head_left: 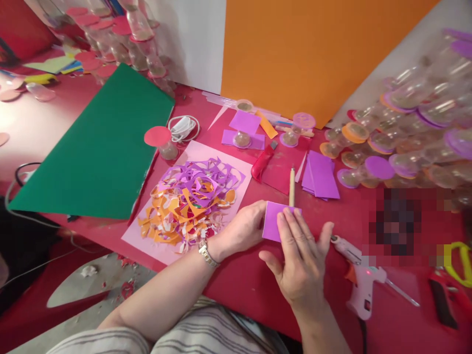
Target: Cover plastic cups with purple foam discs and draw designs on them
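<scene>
Paper (271, 223) in a purple square sits between the two hands, over the near part of the red table (236, 290). The left hand (241, 228), with a metal-banded watch (208, 254) at its wrist, bends in at the square's left edge; its fingertips are hidden behind it, so whether they are clamped cannot be told. The right hand (302, 260) has its back up, three fingers close together and laid flat across the square's right part, with thumb and little finger spread well apart. A pale wooden stick (292, 187) points away from just beyond these fingers, its lower end hidden. Left of the hands, purple, orange and white scraps (190, 201) are heaped on a pink sheet (149, 253), and a green board (99, 152) lies farther left. Beyond the right hand are overlapping purple cards (320, 177), with a red object (262, 162) to their left. A glue gun (363, 275) with a small red light lies near the right hand, and clear bottles (409, 132) with coloured discs are massed at the far right.
</scene>
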A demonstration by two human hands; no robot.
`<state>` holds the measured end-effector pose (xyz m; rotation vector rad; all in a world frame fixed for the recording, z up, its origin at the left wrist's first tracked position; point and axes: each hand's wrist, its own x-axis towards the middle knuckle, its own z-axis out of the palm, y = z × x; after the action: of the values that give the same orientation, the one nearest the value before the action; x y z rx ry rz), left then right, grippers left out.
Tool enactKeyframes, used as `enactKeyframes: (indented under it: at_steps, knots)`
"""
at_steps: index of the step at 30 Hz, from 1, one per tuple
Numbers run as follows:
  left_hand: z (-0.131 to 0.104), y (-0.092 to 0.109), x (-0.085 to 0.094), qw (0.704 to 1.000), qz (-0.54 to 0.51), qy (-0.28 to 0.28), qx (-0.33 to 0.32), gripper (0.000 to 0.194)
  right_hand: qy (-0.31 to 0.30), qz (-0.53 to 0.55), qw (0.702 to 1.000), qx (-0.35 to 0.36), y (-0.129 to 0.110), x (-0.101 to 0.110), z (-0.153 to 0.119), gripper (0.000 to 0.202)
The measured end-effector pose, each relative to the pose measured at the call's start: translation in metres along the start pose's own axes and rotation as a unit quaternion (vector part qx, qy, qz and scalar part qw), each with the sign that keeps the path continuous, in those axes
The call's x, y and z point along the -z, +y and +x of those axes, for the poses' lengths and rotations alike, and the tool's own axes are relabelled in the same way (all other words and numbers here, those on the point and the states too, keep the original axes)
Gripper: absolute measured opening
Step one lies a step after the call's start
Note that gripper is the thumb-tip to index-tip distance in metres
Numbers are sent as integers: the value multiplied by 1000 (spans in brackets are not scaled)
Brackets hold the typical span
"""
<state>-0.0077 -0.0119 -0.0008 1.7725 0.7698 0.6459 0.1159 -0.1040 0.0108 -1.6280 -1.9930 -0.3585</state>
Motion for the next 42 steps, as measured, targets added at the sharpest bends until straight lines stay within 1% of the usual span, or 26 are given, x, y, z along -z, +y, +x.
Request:
enactKeyframes:
  at_steps: [5, 8, 11, 15, 18, 22, 24, 26, 28, 31, 32, 34, 36, 40, 42]
  knots:
    - [1, -2, 0, 999, 15, 13, -28, 13, -25, 1, 999, -20, -3, 2, 2, 66]
    - [1, -1, 2, 999, 7, 3, -45, 17, -25, 10, 999, -21, -3, 3, 2, 66]
    - [1, 0, 5, 999, -3, -18, -37, 22, -26, 15, 999, -21, -2, 2, 2, 66]
    - [1, 2, 6, 999, -1, -24, -23, 22, -22, 14, 999, -21, -2, 0, 2, 68]
    - [1, 2, 5, 999, -1, -11, -36, 22, -12, 14, 1000, -24, -2, 0, 3, 68]
    - [2, -1, 0, 998, 26, 35, -54, 3, 1, 13, 1000, -24, -3, 1, 5, 66]
    - [3, -4, -2, 995, 41, 59, -67, 11, 4, 16, 1000, -20, -4, 2, 6, 65]
    - [3, -7, -4, 994, 50, 70, -72, 16, -4, 19, 1000, -17, -6, 2, 6, 65]
    - [3, -8, -4, 994, 54, 67, -66, 15, -16, 20, 1000, -19, -7, 1, 7, 64]
    - [3, -7, -1, 997, 49, 37, -54, 6, -30, 22, 999, -27, -8, 1, 6, 63]
    - [2, -6, 1, 997, 46, 25, -53, 6, -32, 24, 999, -30, -8, 0, 6, 63]
    - [2, -4, 3, 998, 39, 6, -54, 13, -37, 25, 999, -30, -8, 0, 6, 64]
    - [2, -3, 4, 997, 32, -2, -64, 15, -38, 21, 999, -27, -8, -2, 5, 64]
    - [4, -5, 1, 995, 39, 27, -92, 2, -20, 16, 999, -22, -6, -5, 4, 56]
    - [4, -7, -2, 994, 42, 40, -96, 5, -6, 16, 1000, -21, -6, -5, 4, 54]
